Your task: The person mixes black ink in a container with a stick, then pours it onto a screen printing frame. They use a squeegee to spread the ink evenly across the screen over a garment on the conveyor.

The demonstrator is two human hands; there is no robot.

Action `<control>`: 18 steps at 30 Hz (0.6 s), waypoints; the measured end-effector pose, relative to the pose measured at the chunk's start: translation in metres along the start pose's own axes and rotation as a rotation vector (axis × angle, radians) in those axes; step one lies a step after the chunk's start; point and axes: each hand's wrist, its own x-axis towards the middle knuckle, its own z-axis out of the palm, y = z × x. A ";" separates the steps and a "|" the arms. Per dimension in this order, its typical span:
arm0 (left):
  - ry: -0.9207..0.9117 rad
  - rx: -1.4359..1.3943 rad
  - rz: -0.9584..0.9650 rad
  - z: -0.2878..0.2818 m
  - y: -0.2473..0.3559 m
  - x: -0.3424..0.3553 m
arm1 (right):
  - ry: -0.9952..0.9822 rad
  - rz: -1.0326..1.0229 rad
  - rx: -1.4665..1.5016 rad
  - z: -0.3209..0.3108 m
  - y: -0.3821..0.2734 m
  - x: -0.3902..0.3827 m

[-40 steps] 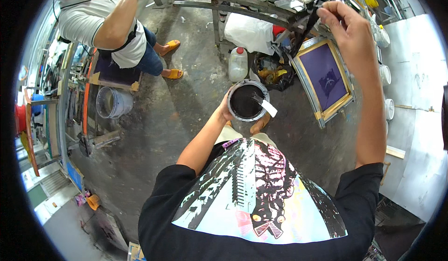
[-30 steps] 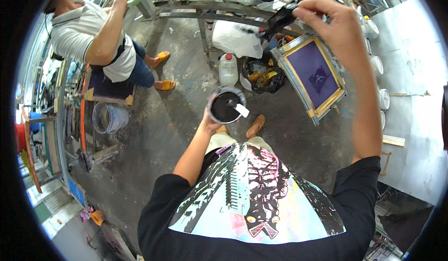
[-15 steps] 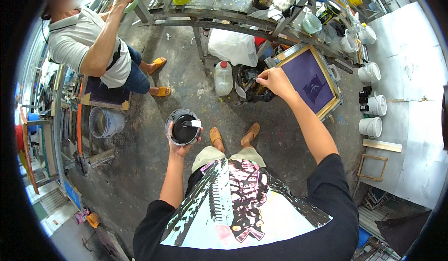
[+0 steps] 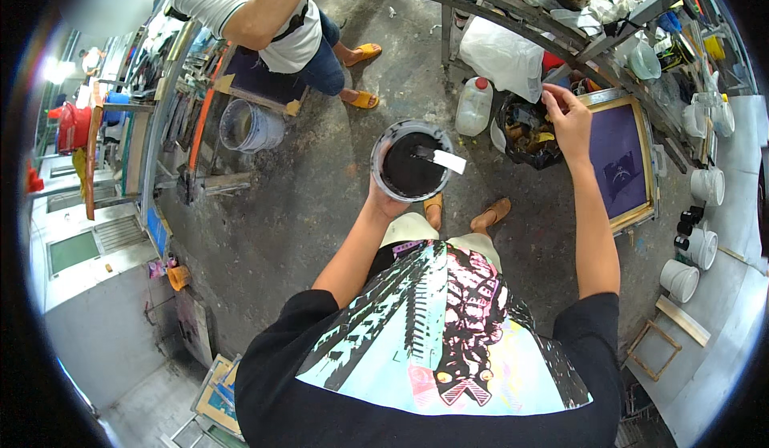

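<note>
In my left hand (image 4: 388, 200) is a round tub of black ink (image 4: 410, 172), gripped around its side, with most of my fingers hidden beneath it. A scraper-like stick with a white flat end (image 4: 449, 161) rests in the ink and sticks out over the right rim. My right hand (image 4: 570, 124) reaches out to the right, fingers loosely bent and apart, with nothing visible between them. Just left of it stands a bin lined with a black bag (image 4: 526, 132), holding crumpled rubbish. A framed purple printing screen (image 4: 615, 156) leans on the right of that hand.
A white jug with a red cap (image 4: 474, 108) stands on the floor before a workbench (image 4: 513, 20). At the left are a grey bucket (image 4: 252, 128) and a co-worker (image 4: 268, 16) in orange sandals. White tubs (image 4: 681, 280) line the right wall.
My right hand has gone from a pinch to loosely parted fingers, now beside the bin. The view has turned left, so the scene sits further right. My left hand still holds the tub.
</note>
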 end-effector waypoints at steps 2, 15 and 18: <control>-0.035 0.030 -0.035 0.027 0.004 0.012 | -0.075 -0.102 0.022 -0.024 -0.109 -0.014; -0.500 -0.059 -0.065 0.083 0.004 0.034 | -0.367 -0.778 -0.625 0.042 -0.210 -0.074; -0.501 -0.049 -0.078 0.076 0.000 0.036 | -0.389 -0.772 -0.628 0.049 -0.205 -0.076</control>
